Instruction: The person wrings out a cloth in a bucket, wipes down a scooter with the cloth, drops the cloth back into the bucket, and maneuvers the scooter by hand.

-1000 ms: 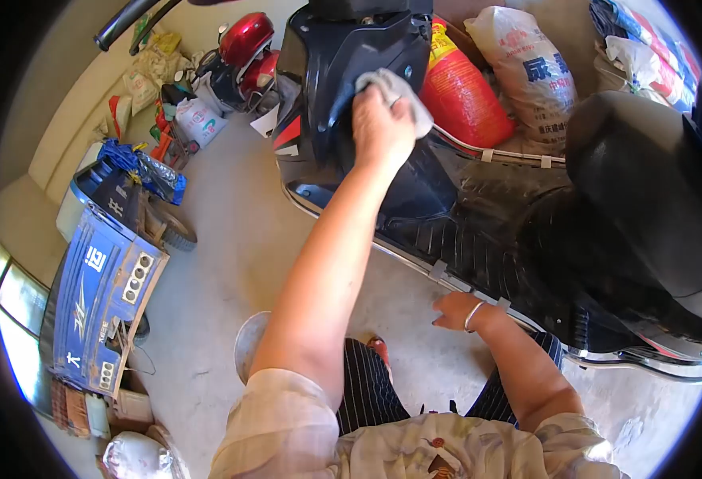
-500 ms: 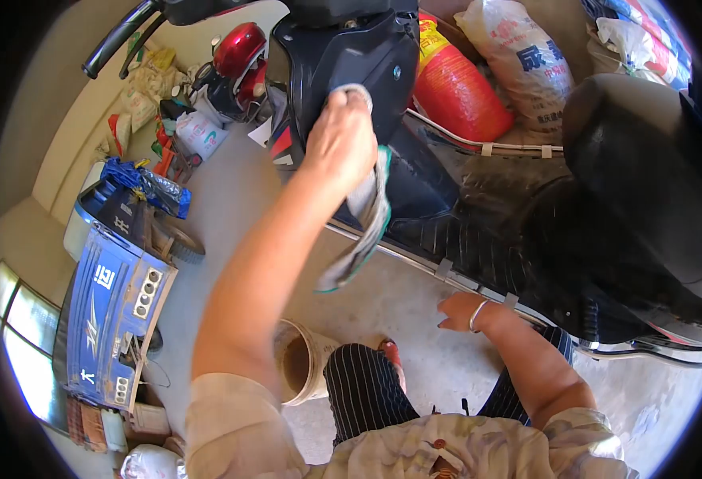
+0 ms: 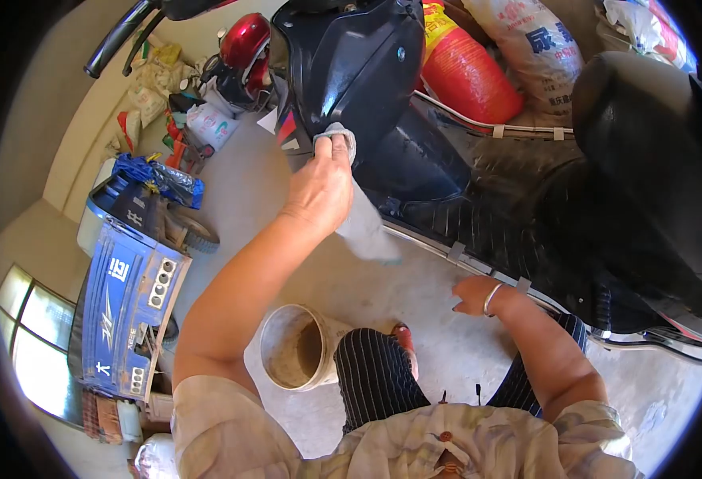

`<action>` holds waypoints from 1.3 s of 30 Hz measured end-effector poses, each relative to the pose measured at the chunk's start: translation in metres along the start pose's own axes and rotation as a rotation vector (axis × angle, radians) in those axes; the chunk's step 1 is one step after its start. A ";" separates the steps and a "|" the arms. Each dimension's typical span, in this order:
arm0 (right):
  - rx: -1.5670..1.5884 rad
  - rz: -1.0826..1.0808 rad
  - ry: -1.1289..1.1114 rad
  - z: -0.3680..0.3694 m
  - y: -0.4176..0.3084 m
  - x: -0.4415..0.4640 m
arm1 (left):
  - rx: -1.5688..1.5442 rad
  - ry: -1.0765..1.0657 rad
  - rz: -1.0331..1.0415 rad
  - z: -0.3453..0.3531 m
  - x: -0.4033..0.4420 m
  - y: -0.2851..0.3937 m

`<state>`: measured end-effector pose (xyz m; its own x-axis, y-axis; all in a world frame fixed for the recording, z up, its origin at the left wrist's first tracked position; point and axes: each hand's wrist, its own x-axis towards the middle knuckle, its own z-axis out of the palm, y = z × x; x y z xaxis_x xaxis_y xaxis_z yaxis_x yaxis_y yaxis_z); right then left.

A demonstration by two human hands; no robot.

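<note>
Rag: the gray rag has moved from the middle of the front panel to its bottom left edge, with the left hand; it is near the top middle of the frame.
Left hand: the fingers pinch the bunched rag tight against the panel.
Right hand: this hand has loose, open fingers and holds nothing, right of the middle, near the metal rail.
Snag: the rag's long tail hangs loose, so it might catch on the rail and tug free.
Scratch: grit in the rag could scratch the shiny panel.
Spill: the bucket, low and left of the middle, sits beside a knee, so a bump might tip it (it looks mucky brown inside).
Scooter: the black scooter has a smooth, curvy front, a dusty, ridged floor and a fat, round seat.
Sacks: the red sack is puffy and crinkly, up top.
</note>
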<state>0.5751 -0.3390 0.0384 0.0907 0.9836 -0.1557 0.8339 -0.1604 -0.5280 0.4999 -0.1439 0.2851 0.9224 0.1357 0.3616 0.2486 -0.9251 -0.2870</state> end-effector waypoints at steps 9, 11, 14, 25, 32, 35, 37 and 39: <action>-0.001 0.068 -0.077 -0.001 -0.003 0.006 | 0.308 -0.245 0.054 -0.041 0.079 0.026; -0.007 0.058 -0.085 -0.004 -0.006 0.006 | 0.323 -0.211 0.071 -0.041 0.080 0.026; -0.010 0.046 -0.094 -0.012 -0.012 0.003 | 0.249 -0.181 0.047 -0.039 0.063 0.021; -0.051 -0.001 -0.103 -0.007 -0.006 0.008 | 0.038 -0.086 -0.049 -0.040 0.002 0.002; -0.020 0.025 -0.044 -0.003 -0.006 0.006 | -0.050 0.041 -0.038 -0.033 0.000 0.001; -0.027 0.028 -0.062 -0.009 -0.013 0.003 | -0.126 0.115 -0.106 -0.008 -0.011 0.001; -0.018 0.028 -0.058 -0.019 -0.014 -0.001 | -0.239 0.145 -0.290 0.006 -0.011 0.016; 0.004 0.032 -0.063 -0.025 -0.016 -0.006 | -0.475 0.146 -0.283 0.028 -0.014 0.017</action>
<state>0.5747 -0.3402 0.0683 0.0828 0.9710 -0.2242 0.8287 -0.1921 -0.5257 0.4995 -0.1516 0.2497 0.7805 0.3824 0.4945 0.2892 -0.9222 0.2567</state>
